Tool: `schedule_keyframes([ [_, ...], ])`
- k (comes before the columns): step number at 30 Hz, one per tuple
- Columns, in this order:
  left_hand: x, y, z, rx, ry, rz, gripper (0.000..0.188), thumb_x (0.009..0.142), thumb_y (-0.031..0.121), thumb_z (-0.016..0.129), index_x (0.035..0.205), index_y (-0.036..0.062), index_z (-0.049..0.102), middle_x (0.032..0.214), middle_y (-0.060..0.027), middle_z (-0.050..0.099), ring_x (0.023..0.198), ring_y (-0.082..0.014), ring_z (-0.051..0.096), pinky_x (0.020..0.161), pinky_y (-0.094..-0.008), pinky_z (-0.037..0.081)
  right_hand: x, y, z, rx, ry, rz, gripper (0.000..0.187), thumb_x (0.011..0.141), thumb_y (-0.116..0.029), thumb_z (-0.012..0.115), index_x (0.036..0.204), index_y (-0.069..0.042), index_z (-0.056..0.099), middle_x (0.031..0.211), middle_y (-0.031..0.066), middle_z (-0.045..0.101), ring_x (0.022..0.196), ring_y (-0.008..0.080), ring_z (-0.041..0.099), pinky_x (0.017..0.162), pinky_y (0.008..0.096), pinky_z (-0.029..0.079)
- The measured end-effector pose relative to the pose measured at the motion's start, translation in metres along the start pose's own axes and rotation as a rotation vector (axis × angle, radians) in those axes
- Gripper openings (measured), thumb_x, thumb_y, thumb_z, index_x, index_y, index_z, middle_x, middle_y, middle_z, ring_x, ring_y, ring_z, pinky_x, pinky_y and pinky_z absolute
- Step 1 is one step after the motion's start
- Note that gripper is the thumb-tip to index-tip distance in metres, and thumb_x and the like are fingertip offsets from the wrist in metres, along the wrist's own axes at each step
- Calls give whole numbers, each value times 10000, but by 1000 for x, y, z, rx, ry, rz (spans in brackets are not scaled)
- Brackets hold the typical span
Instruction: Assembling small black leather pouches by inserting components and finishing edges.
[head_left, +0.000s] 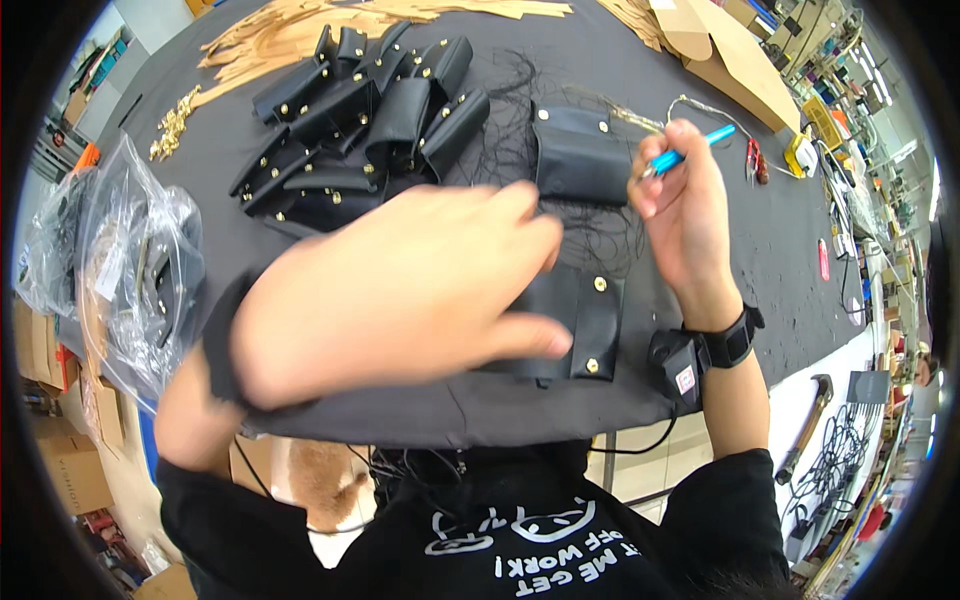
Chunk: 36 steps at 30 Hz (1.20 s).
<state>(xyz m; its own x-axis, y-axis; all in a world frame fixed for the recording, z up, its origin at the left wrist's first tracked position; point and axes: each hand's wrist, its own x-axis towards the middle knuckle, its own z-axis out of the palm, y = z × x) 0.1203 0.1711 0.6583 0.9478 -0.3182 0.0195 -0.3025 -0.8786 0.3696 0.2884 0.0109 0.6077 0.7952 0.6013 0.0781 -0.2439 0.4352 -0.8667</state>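
Observation:
My left hand (pixel 430 270), a little blurred, hovers over the near middle of the table with its thumb and fingers apart, and no object shows between them. Beneath it, partly hidden, lies a black leather-like piece (pixel 598 325) with brass snap studs. My right hand (pixel 690 215) is raised and grips a slim blue pen-shaped tool (pixel 692 149) with a metallic tip pointing left. Just left of that hand, a black flat case (pixel 582 155) with two brass studs rests on the table.
Several black studded pouches (pixel 400 115) are piled at the far left of the dark tabletop (pixel 240 240). Loose brass studs (pixel 176 124), a clear plastic bag (pixel 140 280) and brown strips (pixel 290 40) lie around them. Black thread ends are scattered mid-table. A cardboard box (pixel 735 65) stands far right.

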Motion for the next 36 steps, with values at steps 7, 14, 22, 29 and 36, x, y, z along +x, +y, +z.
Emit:
schedule_keyframes([
  [7,67,-23,9,-132,-420,-57,415,747,376,710,890,17,557,922,-136,550,899,-299,553,758,-374,440,4,-20,-22,98,-37,-94,130,884,-146,549,844,-53,468,789,75,568,595,104,465,513,250,372],
  [14,17,2,21,326,326,178,124,742,103,599,815,100,499,770,-62,425,626,-214,509,579,-309,429,-3,-47,-23,311,-105,-103,148,907,-92,489,821,-4,406,811,73,465,609,94,389,508,218,351],
  [22,0,-23,45,392,269,125,233,669,113,671,820,99,495,839,-57,430,735,-215,513,660,-337,426,-8,-37,-16,178,-149,-160,127,914,-116,478,826,-48,417,825,73,498,618,93,421,508,224,351],
  [29,-2,-35,34,-25,1,34,408,640,189,782,911,60,507,905,-87,441,830,-280,516,716,-364,437,-22,-30,12,-24,-195,-128,179,930,-216,460,842,-62,440,750,41,519,469,97,403,405,238,348],
  [36,0,-26,47,-157,98,7,413,704,199,741,1061,113,554,893,-75,452,820,-264,509,742,-348,434,-20,-29,12,4,-296,-144,119,972,-145,370,976,-32,410,775,24,421,506,36,334,369,156,323],
])
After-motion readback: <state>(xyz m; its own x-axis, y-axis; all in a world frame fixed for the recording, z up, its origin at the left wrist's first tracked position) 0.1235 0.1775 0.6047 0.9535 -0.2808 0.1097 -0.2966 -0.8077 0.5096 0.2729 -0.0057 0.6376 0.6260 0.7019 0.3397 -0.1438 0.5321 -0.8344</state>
